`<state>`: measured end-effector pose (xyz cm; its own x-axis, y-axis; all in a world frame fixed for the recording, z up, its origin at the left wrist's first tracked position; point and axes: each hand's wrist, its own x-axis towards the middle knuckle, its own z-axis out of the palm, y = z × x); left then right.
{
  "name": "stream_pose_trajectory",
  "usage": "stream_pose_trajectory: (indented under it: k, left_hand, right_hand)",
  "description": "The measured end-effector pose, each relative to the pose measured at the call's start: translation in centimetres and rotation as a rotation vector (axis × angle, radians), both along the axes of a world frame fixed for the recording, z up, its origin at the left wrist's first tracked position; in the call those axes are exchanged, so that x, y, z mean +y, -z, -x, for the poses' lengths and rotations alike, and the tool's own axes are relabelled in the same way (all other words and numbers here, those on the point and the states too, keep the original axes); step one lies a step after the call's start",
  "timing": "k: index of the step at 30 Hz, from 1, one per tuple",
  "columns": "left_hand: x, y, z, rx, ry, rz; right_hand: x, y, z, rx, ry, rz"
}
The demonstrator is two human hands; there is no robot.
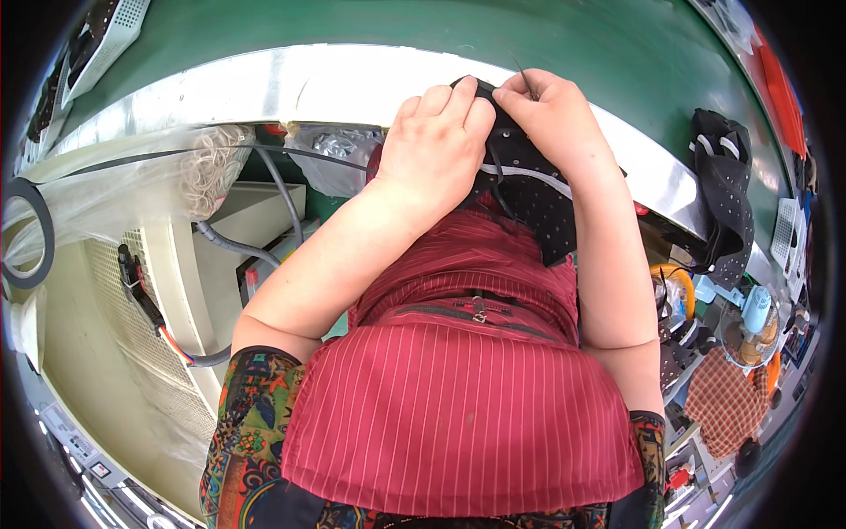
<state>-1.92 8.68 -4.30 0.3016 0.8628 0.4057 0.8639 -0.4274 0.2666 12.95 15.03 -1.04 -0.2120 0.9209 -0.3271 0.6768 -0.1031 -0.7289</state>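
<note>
A piece of black fabric with small pale dots (545, 219) hangs over the near edge of the table and onto my lap. My left hand (439, 145) is closed on its upper edge, fingers curled. My right hand (557, 113) pinches the same edge just to the right. A thin, dark, pointed tool (524, 78) sticks up from the right hand's fingers; its handle is hidden. Across the fabric runs a white curved band (548, 181), and a narrow black strip (499, 176) dangles below the hands. Another black tape (304, 153) stretches in from the left toward my left wrist.
A black roll (44, 234) hangs at far left by clear plastic. Under the table edge are a bag of pale loops (214, 172) and a grey cable (284, 189). More dotted black fabric (727, 194) drapes over the table's right side. A white basket (110, 44) stands upper left.
</note>
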Motion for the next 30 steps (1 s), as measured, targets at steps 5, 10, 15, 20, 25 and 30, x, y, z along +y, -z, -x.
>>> stream_pose_trajectory:
  k: [5, 10, 15, 20, 25, 30]
  left_hand:
    - [-0.1, -0.5, 0.0, 0.018, 0.006, 0.046]
    - [0.0, -0.6, 0.1, -0.025, 0.006, 0.08]
    - [-0.1, -0.7, -0.1, 0.04, 0.001, 0.084]
    - [-0.2, -0.7, -0.1, 0.135, 0.007, 0.082]
    - [-0.3, -0.6, -0.4, 0.182, -0.02, 0.068]
    - [-0.2, -1.3, -0.7, 0.263, -0.024, 0.133]
  right_hand:
    - [-1.7, -1.3, -2.8, -0.037, -0.016, -0.138]
    - [-2.3, -0.4, -6.0, 0.241, 0.117, -0.046]
    - [-3.0, 0.3, -6.0, 0.194, 0.167, -0.036]
    - [-3.0, 0.1, -5.6, 0.08, 0.149, -0.052]
    - [-2.8, 0.0, -5.3, -0.008, 0.145, -0.084]
    - [-2.9, 0.8, -5.3, -0.009, 0.142, -0.166]
